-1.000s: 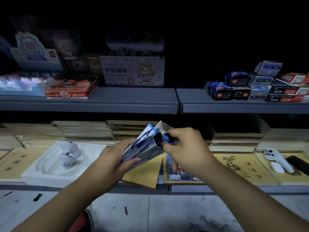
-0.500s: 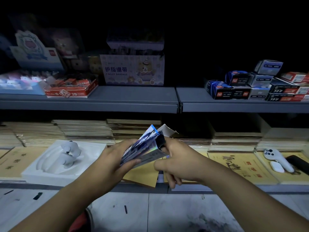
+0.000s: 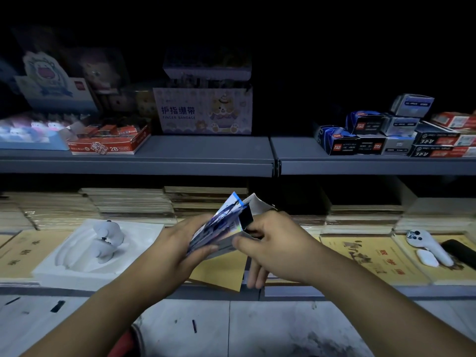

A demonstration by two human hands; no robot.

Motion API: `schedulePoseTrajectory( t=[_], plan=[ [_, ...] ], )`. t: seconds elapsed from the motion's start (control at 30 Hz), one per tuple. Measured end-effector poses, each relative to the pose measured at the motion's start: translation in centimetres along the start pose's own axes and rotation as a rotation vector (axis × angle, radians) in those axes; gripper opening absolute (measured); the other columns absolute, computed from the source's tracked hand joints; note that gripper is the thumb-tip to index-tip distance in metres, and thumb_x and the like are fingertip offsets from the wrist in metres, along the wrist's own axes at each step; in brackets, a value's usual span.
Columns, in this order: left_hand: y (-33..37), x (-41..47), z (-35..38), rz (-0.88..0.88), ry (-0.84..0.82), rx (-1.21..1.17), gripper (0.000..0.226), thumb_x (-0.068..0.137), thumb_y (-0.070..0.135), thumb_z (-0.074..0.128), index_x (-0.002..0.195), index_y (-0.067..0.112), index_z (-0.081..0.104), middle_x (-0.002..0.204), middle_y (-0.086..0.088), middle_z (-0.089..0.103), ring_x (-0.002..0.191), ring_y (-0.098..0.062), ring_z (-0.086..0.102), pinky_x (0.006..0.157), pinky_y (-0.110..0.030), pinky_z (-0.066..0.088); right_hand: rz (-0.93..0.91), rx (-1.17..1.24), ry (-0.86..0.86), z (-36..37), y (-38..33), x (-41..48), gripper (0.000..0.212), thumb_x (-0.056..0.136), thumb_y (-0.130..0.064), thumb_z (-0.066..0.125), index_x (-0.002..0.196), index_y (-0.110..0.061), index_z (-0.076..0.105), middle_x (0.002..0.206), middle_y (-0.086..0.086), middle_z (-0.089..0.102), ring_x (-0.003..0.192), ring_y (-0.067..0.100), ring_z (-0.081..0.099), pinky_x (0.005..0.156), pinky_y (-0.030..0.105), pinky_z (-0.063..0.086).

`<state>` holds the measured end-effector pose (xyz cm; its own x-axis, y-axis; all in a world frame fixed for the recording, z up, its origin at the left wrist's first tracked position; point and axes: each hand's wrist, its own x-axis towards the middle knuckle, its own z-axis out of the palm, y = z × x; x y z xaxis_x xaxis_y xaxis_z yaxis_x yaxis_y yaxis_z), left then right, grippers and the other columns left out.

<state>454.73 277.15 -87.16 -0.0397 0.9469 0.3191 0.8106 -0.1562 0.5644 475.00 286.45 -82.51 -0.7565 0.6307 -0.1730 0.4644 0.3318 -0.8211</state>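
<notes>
One blue box (image 3: 219, 226) is tilted with its flap open between two hands: left hand (image 3: 177, 246) fingers wrapped round its side, right hand (image 3: 279, 244) fingers pinching its open end. One white figurine (image 3: 108, 238) lies left of them.

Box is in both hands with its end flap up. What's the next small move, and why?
Probably fold the white flap down into the open end of the blue box. The left hand holds the box tilted, the right hand pinches the edge at its dark mouth, and the flap stands raised just above. The contents are not visible.
</notes>
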Motion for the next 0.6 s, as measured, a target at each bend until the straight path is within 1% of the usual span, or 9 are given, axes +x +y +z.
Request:
schedulePoseTrajectory(
  t=[0.03,0.07,0.13,0.2,0.23,0.3,0.4,0.47,0.6],
  plan=[
    [0.05,0.09,0.02,-0.003,0.004,-0.006,0.040,0.095,0.030,0.067,0.129,0.045,0.053,0.112,0.033,0.061,0.105,0.008,0.058,0.084,-0.005,0.040,-0.004,-0.014,0.041,0.04,-0.04,-0.02,0.026,0.103,-0.022,0.051,0.106,0.002,0.062,0.067,0.029,0.070,0.055,0.030,0.074,0.065,0.059,0.060],
    [0.12,0.16,0.07,-0.008,0.008,-0.013,0.041,0.095,0.030,0.067,0.128,0.048,0.052,0.112,0.034,0.061,0.105,0.008,0.058,0.083,-0.005,0.040,-0.012,-0.041,0.077,0.11,-0.08,-0.04,0.027,0.103,-0.023,0.052,0.103,0.002,0.061,0.064,0.027,0.069,0.052,0.028,0.073,0.063,0.059,0.060],
    [0.15,0.21,0.28,-0.017,0.019,-0.024,0.041,0.095,0.031,0.068,0.126,0.052,0.050,0.112,0.034,0.061,0.105,0.008,0.058,0.082,-0.006,0.041,-0.048,-0.089,0.139,0.32,-0.17,-0.10,0.019,0.103,-0.024,0.052,0.102,-0.006,0.058,0.062,0.022,0.069,0.048,0.025,0.071,0.059,0.054,0.061],
    [0.06,0.21,0.54,-0.029,0.029,-0.041,0.038,0.095,0.037,0.067,0.127,0.051,0.051,0.111,0.032,0.063,0.105,0.006,0.060,0.083,-0.010,0.044,-0.091,-0.107,0.193,0.53,-0.17,-0.12,0.010,0.104,-0.024,0.052,0.104,-0.014,0.051,0.060,0.018,0.068,0.045,0.024,0.070,0.055,0.049,0.062],
    [0.04,0.22,0.61,-0.035,0.038,-0.046,0.038,0.094,0.041,0.065,0.127,0.051,0.050,0.112,0.032,0.064,0.105,0.006,0.060,0.084,-0.012,0.045,-0.113,-0.119,0.214,0.63,-0.14,-0.11,0.009,0.104,-0.024,0.052,0.104,-0.016,0.049,0.059,0.017,0.067,0.044,0.023,0.069,0.054,0.048,0.062],
    [-0.04,0.26,0.65,-0.037,0.060,-0.043,0.038,0.092,0.045,0.063,0.126,0.055,0.049,0.111,0.033,0.063,0.105,0.007,0.060,0.084,-0.010,0.044,-0.141,-0.129,0.235,0.75,0.08,0.05,0.009,0.104,-0.023,0.052,0.101,-0.014,0.052,0.059,0.018,0.068,0.044,0.021,0.068,0.055,0.050,0.061],
    [-0.09,0.40,0.63,-0.043,0.067,-0.033,0.038,0.094,0.039,0.065,0.128,0.050,0.051,0.109,0.033,0.062,0.106,0.008,0.058,0.083,-0.005,0.041,-0.112,-0.082,0.198,0.68,0.21,0.28,0.012,0.103,-0.022,0.051,0.098,-0.013,0.057,0.058,0.019,0.068,0.047,0.026,0.069,0.057,0.052,0.061],
    [-0.10,0.42,0.58,-0.045,0.055,-0.006,0.040,0.092,0.044,0.061,0.131,0.044,0.052,0.111,0.031,0.062,0.106,0.007,0.057,0.084,-0.008,0.042,-0.077,-0.089,0.137,0.46,0.25,0.41,0.013,0.103,-0.023,0.050,0.101,-0.012,0.058,0.058,0.020,0.068,0.047,0.030,0.069,0.059,0.051,0.061],
    [-0.09,0.35,0.52,-0.037,0.008,0.007,0.039,0.093,0.044,0.061,0.131,0.045,0.052,0.113,0.031,0.062,0.106,0.008,0.057,0.086,-0.012,0.044,-0.016,-0.092,0.055,0.27,0.79,0.62,0.015,0.104,-0.026,0.048,0.110,-0.014,0.056,0.061,0.019,0.071,0.055,0.037,0.070,0.060,0.046,0.060]
  ],
)
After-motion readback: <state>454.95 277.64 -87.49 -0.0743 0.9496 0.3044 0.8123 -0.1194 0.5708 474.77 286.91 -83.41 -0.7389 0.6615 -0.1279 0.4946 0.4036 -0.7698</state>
